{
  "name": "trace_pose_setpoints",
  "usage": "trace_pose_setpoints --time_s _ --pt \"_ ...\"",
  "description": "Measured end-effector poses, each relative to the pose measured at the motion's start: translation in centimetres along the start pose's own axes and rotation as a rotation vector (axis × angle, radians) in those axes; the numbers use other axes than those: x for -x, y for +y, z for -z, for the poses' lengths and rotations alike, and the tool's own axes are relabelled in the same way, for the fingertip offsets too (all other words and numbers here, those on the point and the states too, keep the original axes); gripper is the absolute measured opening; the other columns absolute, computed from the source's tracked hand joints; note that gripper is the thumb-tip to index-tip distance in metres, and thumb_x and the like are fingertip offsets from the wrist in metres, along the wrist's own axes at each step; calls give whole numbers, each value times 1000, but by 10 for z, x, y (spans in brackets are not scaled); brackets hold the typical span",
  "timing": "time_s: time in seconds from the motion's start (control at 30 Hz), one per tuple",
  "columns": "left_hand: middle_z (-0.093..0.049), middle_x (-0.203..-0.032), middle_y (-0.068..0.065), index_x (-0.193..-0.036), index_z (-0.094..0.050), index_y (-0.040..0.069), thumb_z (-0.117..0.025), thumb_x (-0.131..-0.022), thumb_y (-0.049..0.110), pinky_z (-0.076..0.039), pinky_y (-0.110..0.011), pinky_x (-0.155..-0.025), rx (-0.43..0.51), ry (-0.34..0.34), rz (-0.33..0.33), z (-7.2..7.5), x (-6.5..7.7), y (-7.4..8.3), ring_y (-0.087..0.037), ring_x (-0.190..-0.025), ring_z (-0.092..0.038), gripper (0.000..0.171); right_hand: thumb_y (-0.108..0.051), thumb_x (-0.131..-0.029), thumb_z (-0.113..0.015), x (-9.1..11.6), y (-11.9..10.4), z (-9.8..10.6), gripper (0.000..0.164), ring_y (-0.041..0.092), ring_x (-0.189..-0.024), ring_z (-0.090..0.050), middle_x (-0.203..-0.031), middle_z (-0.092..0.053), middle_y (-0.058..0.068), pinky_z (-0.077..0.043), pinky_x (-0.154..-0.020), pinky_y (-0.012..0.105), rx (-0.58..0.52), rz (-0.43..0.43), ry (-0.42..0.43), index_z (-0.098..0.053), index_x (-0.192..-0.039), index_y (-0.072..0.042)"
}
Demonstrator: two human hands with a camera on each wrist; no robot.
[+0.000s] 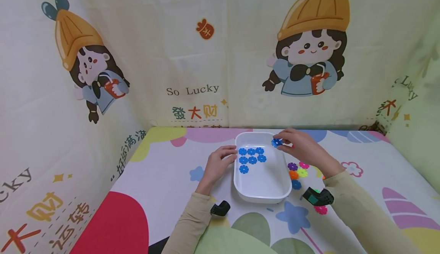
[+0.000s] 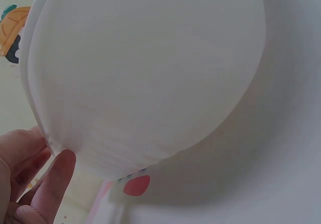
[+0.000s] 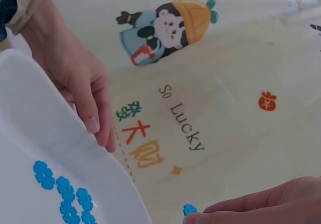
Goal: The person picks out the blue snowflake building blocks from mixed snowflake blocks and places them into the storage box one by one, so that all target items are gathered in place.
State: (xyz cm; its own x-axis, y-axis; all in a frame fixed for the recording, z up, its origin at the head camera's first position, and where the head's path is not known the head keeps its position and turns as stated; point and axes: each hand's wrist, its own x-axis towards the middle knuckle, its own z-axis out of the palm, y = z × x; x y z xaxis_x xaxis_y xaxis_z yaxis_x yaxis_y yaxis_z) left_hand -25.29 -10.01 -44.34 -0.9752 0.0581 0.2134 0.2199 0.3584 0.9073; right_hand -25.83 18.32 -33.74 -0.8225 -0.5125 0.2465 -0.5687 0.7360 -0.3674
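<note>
Between thumb and fingers, my right hand (image 1: 304, 147) pinches a blue flower-shaped plastic piece (image 1: 276, 143), raised over the far right corner of the white tray (image 1: 262, 199). The same blue piece (image 3: 189, 209) shows at the fingertips in the right wrist view. My left hand (image 1: 217, 166) holds the tray's left rim; the left wrist view has its thumb (image 2: 61, 176) against the outer wall, the other fingers by the rim. Inside the tray, several blue flower pieces (image 1: 252, 160) lie flat in rows toward the far left.
Right of the tray, loose flower pieces lie on the patterned tablecloth: purple (image 1: 292, 166), orange (image 1: 293, 175), yellow (image 1: 302, 173), blue (image 1: 296, 185) and pink (image 1: 321, 209), some partly under the right forearm. A printed curtain (image 1: 240, 63) hangs behind the table.
</note>
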Motion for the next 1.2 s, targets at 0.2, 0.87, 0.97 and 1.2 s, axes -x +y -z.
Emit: trace_pose_setpoints --time_s 0.2,0.87,0.97,1.2 --pt "-62 -128 2 -110 -74 8 -66 -94 17 -45 -43 -105 2 -1 -5 0 0 -1 -20 -128 -50 20 -11 -85 -76 -22 -2 -8 36 26 -95 -64 -108 -66 11 -60 -79 37 -38 28 -48 -68 -119 -4" --pt "-63 -128 2 -110 -74 8 -67 -94 18 -42 -40 -108 3 -18 -11 1 -1 2 -18 -127 -51 21 -10 -85 -77 -52 4 -62 36 15 -87 -61 -105 -67 7 -58 -82 32 -149 27 -263 -69 -120 -5" --pt "-63 -127 2 -110 -74 7 -67 -93 18 -42 -40 -108 1 -19 -18 1 -1 2 -18 -127 -51 21 -10 -84 -77 -53 4 -67 37 14 -86 -61 -105 -68 5 -58 -81 31 -154 22 -284 -69 -120 -5" --pt "-62 -128 4 -110 -75 10 -67 -94 20 -44 -40 -106 -21 -18 -30 1 -2 -1 -17 -127 -51 20 -10 -84 -77 -55 3 -71 37 14 -86 -61 -104 -68 3 -57 -85 33 -164 2 -326 -69 -120 -6"
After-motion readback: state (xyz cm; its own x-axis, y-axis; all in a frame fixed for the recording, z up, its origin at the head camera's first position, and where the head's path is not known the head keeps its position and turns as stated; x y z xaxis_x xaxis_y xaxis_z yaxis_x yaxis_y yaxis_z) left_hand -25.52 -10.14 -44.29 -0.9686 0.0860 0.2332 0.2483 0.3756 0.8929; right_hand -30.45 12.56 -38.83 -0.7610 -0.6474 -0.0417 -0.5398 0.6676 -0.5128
